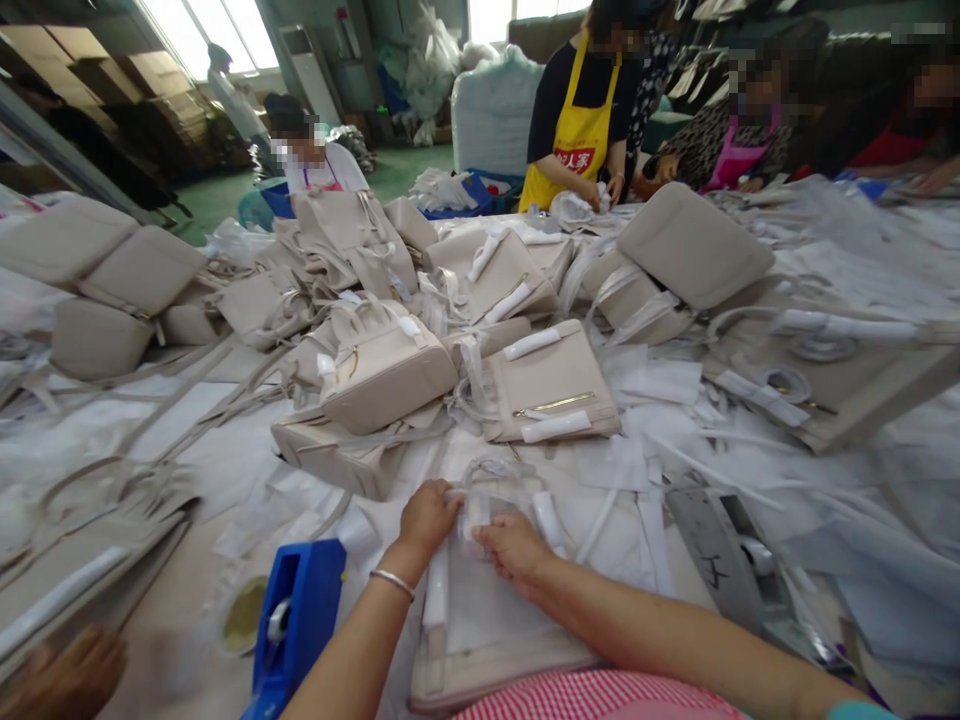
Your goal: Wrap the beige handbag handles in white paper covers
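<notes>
My left hand point(426, 517) and my right hand point(514, 547) meet over a beige handbag point(495, 640) lying flat at the table's near edge. Both hands are closed, pinching a white wrapped strap piece point(474, 515) at the bag's top. A silver bracelet point(393, 582) circles my left wrist. White foam-wrapped handles point(437, 590) lie along the bag. The fingertips are partly hidden by the wrapping.
A blue tape dispenser point(296, 620) stands at my left elbow. Several beige handbags point(551, 385) and white wrapping sheets cover the table point(225, 470). People work at the far side, one in a yellow apron point(574, 130). Another hand point(67, 675) shows at bottom left.
</notes>
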Demonstrator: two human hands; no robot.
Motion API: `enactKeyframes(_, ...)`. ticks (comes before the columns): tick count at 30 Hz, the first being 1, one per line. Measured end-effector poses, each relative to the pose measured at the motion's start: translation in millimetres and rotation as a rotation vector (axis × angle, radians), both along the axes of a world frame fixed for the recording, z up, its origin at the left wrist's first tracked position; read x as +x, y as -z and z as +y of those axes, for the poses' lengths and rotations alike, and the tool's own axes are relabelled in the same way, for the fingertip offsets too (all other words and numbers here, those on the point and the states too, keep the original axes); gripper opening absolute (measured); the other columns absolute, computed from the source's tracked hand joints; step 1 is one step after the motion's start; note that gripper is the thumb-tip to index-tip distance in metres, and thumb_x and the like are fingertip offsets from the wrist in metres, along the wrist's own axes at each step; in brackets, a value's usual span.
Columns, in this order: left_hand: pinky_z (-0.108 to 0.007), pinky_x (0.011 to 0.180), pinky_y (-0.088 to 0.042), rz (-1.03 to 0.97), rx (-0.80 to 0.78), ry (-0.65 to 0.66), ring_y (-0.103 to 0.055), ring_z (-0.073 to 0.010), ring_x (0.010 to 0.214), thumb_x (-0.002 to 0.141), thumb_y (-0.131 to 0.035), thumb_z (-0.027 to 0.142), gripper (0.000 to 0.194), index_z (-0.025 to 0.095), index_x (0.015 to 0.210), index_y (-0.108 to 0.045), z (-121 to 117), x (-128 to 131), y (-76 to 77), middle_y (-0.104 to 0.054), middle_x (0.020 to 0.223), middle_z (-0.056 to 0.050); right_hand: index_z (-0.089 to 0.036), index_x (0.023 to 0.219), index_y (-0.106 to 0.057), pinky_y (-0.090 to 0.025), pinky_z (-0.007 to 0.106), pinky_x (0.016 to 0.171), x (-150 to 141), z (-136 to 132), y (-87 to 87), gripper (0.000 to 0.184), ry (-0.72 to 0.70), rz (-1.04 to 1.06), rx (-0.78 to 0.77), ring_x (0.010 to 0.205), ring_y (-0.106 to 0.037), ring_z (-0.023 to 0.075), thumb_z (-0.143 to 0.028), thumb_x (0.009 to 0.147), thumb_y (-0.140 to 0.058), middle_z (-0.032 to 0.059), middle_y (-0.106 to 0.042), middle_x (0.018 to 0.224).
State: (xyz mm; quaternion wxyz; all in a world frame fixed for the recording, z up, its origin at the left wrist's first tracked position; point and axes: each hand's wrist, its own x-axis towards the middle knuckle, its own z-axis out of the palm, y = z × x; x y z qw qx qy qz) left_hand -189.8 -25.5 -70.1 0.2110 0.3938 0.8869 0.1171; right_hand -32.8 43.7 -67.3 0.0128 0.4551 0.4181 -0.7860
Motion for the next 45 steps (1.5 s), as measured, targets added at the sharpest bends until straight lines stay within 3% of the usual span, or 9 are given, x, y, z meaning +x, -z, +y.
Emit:
enactKeyframes(4, -0.032, 0.091, -0.044, 0.080, 0.039, -0.183, -0.061, -0.0230, 0.105, 0.089, -0.047, 0.040, 0.047, 0.010, 0.124, -0.054, -33, 11, -17.5, -0.063, 0.117, -0.017, -0.018, 0.063, -0.052, -0.016, 0.022, 0.040, 0, -4, 6.2, 0.018, -0.071, -0.072, 0.122, 0.037, -0.027, 0.0067, -0.025, 0.075, -0.063, -0.0089, -0.037, 0.041)
enactKeyframes(7, -0.032, 0.072, -0.046, -0.019, -0.036, -0.283, -0.064, -0.0223, 0.078, 0.088, -0.043, 0.051, 0.043, 0.014, 0.094, -0.064, -67, 27, -30.9, -0.069, 0.084, -0.010, -0.018, 0.060, -0.052, -0.019, 0.022, 0.043, 1, -3, 7.8, 0.019, -0.100, -0.076, 0.181, 0.040, -0.028, 0.0068, -0.023, 0.074, -0.064, -0.0087, -0.036, 0.043)
enactKeyframes(11, -0.030, 0.061, -0.036, -0.295, -0.065, -0.310, -0.056, -0.0194, 0.063, 0.083, -0.044, 0.059, 0.047, 0.020, 0.059, -0.055, -93, 51, -35.5, -0.059, 0.058, -0.001, -0.016, 0.060, -0.055, -0.021, 0.023, 0.047, 4, -4, 13.7, 0.018, -0.155, -0.059, 0.255, 0.045, -0.032, 0.0081, -0.025, 0.073, -0.064, -0.0065, -0.041, 0.049)
enactKeyframes(16, -0.029, 0.059, -0.032, -0.375, 0.037, -0.371, -0.048, -0.0173, 0.060, 0.079, -0.050, 0.055, 0.043, 0.021, 0.052, -0.050, -89, 63, -41.7, -0.047, 0.052, 0.003, -0.016, 0.060, -0.056, -0.025, 0.023, 0.051, 7, -5, 17.8, 0.017, -0.205, -0.022, 0.342, 0.050, -0.033, 0.0089, -0.025, 0.072, -0.063, -0.0060, -0.041, 0.052)
enactKeyframes(21, -0.026, 0.065, -0.041, -0.563, 0.264, -0.324, -0.055, -0.0177, 0.071, 0.082, -0.050, 0.053, 0.038, 0.019, 0.074, -0.064, -79, 80, -81.4, -0.061, 0.069, 0.001, -0.016, 0.057, -0.053, -0.025, 0.023, 0.053, 14, -2, 9.2, 0.019, -0.243, 0.051, 0.528, 0.054, -0.035, 0.0101, -0.024, 0.074, -0.059, -0.0051, -0.041, 0.053)
enactKeyframes(25, -0.026, 0.070, -0.042, -0.467, 0.336, -0.222, -0.057, -0.0167, 0.075, 0.085, -0.051, 0.042, 0.028, 0.020, 0.081, -0.069, -67, 102, -99.8, -0.062, 0.076, 0.000, -0.016, 0.059, -0.056, -0.029, 0.023, 0.055, 28, -3, -5.2, 0.018, -0.238, 0.155, 0.672, 0.059, -0.041, 0.0117, -0.024, 0.075, -0.057, -0.0028, -0.049, 0.057)
enactKeyframes(33, -0.031, 0.076, -0.046, -0.514, 0.329, -0.318, -0.062, -0.0219, 0.082, 0.081, -0.057, 0.042, 0.026, 0.022, 0.083, -0.072, -61, 111, -77.7, -0.068, 0.081, -0.004, -0.015, 0.068, -0.068, -0.038, 0.024, 0.062, 43, -12, -14.4, 0.017, -0.189, 0.297, 0.395, 0.066, -0.050, 0.0142, -0.027, 0.074, -0.058, 0.0002, -0.061, 0.067)
enactKeyframes(40, -0.030, 0.063, -0.045, -0.581, 0.283, -0.447, -0.060, -0.0204, 0.068, 0.078, -0.060, 0.048, 0.030, 0.018, 0.079, -0.062, -61, 106, -57.5, -0.066, 0.069, -0.002, -0.017, 0.066, -0.064, -0.024, 0.021, 0.043, 39, -14, -2.1, 0.016, -0.199, 0.194, 0.044, 0.039, -0.032, 0.0078, -0.032, 0.070, -0.063, -0.0069, -0.041, 0.042)
enactKeyframes(45, -0.031, 0.064, -0.046, -0.538, 0.224, -0.436, -0.061, -0.0198, 0.070, 0.078, -0.059, 0.046, 0.033, 0.017, 0.094, -0.059, -60, 99, -45.7, -0.066, 0.083, -0.003, -0.015, 0.070, -0.064, -0.023, 0.021, 0.039, 38, -12, 2.6, 0.015, -0.237, 0.257, -0.104, 0.036, -0.037, 0.0086, -0.025, 0.061, -0.058, -0.0049, -0.047, 0.042)
